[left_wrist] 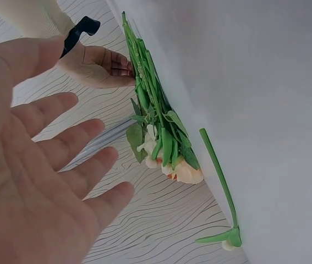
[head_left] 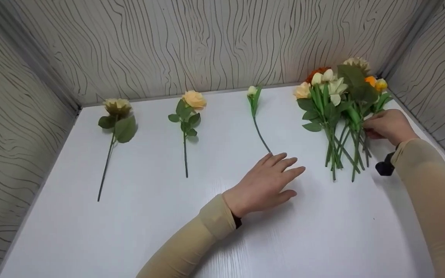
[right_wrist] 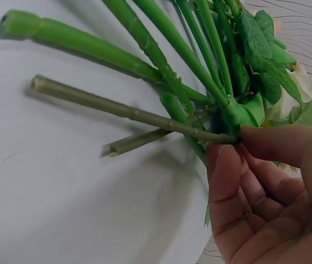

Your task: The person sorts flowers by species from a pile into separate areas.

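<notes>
Now our right hand (head_left: 389, 125) pinches a stem (right_wrist: 131, 113) in the flower bunch (head_left: 332, 111) on the right of the desk (head_left: 91, 239), while our splayed left hand (head_left: 263, 183) hovers near the white tulip (head_left: 254, 110).

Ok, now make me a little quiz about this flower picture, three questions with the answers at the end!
1. How many flowers lie apart from the bunch?
2. True or false: the left hand is gripping the bunch.
3. Fill the gap: the right hand is pinching a ____.

Key:
1. Three: the cream flower, the peach flower and the white flower.
2. False; its fingers are spread and hold nothing.
3. Stem.
</notes>
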`<state>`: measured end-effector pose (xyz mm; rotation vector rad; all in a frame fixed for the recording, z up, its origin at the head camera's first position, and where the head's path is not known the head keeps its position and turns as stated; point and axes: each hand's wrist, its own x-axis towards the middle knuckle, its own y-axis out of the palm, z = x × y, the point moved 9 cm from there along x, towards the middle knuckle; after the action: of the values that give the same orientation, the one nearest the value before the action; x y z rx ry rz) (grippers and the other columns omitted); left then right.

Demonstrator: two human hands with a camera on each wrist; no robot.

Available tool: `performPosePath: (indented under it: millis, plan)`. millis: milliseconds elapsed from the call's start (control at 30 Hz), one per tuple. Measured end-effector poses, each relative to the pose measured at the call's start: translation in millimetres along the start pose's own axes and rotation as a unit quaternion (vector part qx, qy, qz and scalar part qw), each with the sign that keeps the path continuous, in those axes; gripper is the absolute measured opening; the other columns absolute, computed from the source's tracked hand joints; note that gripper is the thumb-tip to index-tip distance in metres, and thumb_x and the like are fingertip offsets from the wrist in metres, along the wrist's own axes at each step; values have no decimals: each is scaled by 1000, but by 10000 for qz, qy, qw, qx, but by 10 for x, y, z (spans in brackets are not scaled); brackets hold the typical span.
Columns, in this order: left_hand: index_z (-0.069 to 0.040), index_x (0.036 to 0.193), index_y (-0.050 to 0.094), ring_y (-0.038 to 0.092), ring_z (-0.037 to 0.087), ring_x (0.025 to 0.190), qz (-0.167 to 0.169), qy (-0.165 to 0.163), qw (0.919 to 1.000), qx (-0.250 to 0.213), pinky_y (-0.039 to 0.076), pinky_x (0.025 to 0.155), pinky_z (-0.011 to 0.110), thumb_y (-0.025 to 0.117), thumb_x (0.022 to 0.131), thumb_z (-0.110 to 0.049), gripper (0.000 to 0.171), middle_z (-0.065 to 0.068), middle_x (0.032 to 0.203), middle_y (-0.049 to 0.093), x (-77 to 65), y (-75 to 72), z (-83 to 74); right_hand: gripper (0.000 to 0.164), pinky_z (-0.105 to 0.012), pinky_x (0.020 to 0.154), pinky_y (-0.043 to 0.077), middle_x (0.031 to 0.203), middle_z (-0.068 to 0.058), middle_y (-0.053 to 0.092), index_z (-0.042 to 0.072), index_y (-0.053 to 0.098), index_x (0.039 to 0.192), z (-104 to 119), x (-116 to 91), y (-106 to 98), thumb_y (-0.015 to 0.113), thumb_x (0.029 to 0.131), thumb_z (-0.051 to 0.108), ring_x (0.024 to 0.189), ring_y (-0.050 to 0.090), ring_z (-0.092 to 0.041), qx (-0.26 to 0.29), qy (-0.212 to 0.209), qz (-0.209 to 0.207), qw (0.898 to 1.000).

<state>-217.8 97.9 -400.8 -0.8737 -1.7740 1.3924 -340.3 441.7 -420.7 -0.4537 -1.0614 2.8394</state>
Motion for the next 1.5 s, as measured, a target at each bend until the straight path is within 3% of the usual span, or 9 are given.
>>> performPosePath:
  millis: [300, 467, 567, 667, 867, 1033, 1167, 1400, 1500]
  plan:
    - [-23, 152, 51, 33, 23, 149, -117, -102, 9994, -321, 21, 124, 40, 64, 103, -37, 53, 2, 159, 43, -12, -52, 78, 54, -29, 77, 60, 93, 3, 70, -16, 56, 134, 36, -124, -104, 61, 103, 28, 82, 71, -9, 151, -158, -143, 9997]
    - [-18, 147, 57, 42, 21, 144, -488, -206, 9956, -768, 29, 121, 36, 62, 104, -34, 46, 2, 152, 51, -30, -178, 194, 63, -25, 80, 59, 93, 13, 69, -11, 50, 142, 144, -233, -102, 63, 103, 36, 87, 70, -5, 714, -95, -211, 9972]
    - [-16, 141, 63, 50, 16, 136, -839, -531, 9863, -1320, 38, 115, 31, 61, 105, -29, 38, 0, 144, 59, -53, -295, 377, 62, -26, 83, 59, 97, 12, 69, -7, 51, 142, 304, -270, 72, 66, 101, 38, 91, 70, -7, 1100, -105, -217, 9936]
    - [-16, 135, 68, 56, 10, 128, -1305, -1143, 9611, -2151, 44, 108, 29, 60, 106, -25, 32, -4, 135, 65, -120, -415, 647, 62, -30, 89, 58, 108, 3, 69, -3, 54, 140, 560, -333, 416, 68, 99, 41, 96, 68, -12, 1416, -265, -32, 9896]
    - [-18, 128, 72, 61, 4, 115, -2205, -2021, 8734, -3843, 51, 100, 33, 60, 106, -28, 28, -12, 121, 69, -292, -542, 1105, 52, -37, 92, 58, 122, -15, 67, -1, 62, 131, 1257, -602, 1275, 73, 97, 36, 103, 69, -27, 1994, -979, 630, 9730]
    - [-20, 125, 74, 64, 5, 107, -2585, -2385, 8186, -4540, 54, 92, 33, 65, 102, -36, 28, -14, 115, 70, -374, -530, 1300, 38, -36, 83, 60, 110, -19, 70, -1, 70, 118, 1724, -842, 1819, 77, 95, 29, 92, 70, -27, 2127, -1719, 1014, 9565]
    - [-17, 121, 74, 64, 9, 104, -2723, -2421, 7941, -4865, 54, 91, 34, 70, 100, -34, 27, -12, 111, 71, -382, -499, 1328, 30, -33, 77, 59, 102, -17, 72, 2, 73, 111, 1845, -978, 2062, 78, 94, 26, 87, 69, -25, 2194, -1862, 1106, 9513]
    - [-15, 109, 75, 67, 17, 96, -2907, -2364, 7665, -5216, 56, 87, 33, 74, 97, -24, 16, -4, 103, 72, -391, -505, 1371, 29, -38, 82, 61, 106, -19, 71, -2, 71, 112, 1852, -1023, 2286, 78, 94, 21, 89, 71, -27, 2623, -1870, 1390, 9364]
    - [-11, 110, 74, 69, 21, 95, -3046, -2299, 7420, -5511, 58, 87, 34, 73, 98, -20, 15, 3, 104, 72, -422, -530, 1417, 31, -40, 84, 61, 107, -23, 70, -7, 69, 114, 1848, -1020, 2438, 77, 94, 15, 92, 72, -28, 2788, -1867, 1822, 9242]
